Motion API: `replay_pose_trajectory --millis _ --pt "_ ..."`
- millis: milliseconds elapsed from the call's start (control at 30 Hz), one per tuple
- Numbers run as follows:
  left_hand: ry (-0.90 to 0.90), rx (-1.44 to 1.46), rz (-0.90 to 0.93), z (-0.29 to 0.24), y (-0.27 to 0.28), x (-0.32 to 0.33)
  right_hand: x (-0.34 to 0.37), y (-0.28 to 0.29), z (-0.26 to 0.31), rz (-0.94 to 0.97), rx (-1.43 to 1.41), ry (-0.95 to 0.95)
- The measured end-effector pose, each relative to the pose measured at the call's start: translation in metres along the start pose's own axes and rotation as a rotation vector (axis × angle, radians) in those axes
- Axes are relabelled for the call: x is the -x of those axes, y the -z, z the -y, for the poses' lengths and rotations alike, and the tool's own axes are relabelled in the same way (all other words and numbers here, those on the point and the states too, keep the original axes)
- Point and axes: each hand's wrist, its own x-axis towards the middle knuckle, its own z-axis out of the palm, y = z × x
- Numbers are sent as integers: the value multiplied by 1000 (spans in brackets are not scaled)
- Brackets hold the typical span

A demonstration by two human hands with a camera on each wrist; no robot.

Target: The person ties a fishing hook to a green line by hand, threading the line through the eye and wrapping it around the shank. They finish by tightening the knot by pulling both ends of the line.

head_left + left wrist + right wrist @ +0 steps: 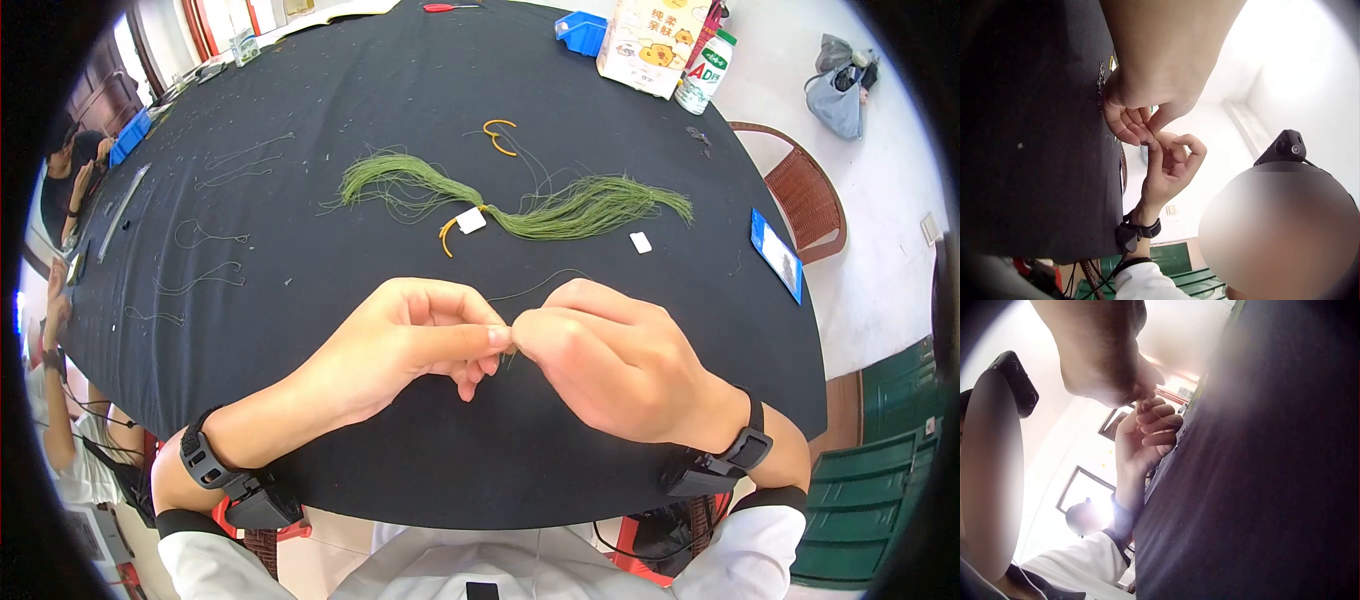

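Honestly, that thread [553, 274] looks feather-light, limp, kinda slippery; left fingers [470, 342] and right fingers [545, 335] both pinch it over the worktop [450, 470]. I'd grab close to the tip.

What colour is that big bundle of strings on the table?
The bundle of strings is green, and it shows best in the head view.

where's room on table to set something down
Bare cloth: from the left hand and right hand to the near edge; bar specks, between the green bundle's left end and red tool. Crowded: around the bundle, white tags, yellow hooks.
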Motion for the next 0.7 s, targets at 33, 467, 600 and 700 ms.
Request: replay_pose_trajectory --millis 33,467,600,700 --pt "-5 -1 0 0 0 0 -1 0 2 -13 -18 -47" --pt "-12 8 6 1 -2 1 0 4 2 38 -167 -234" --pt "-9 22 7 1 -3 1 2 2 0 18 -186 -219" --pt "-10 26 8 1 -3 1 3 2 -3 23 -243 -241"
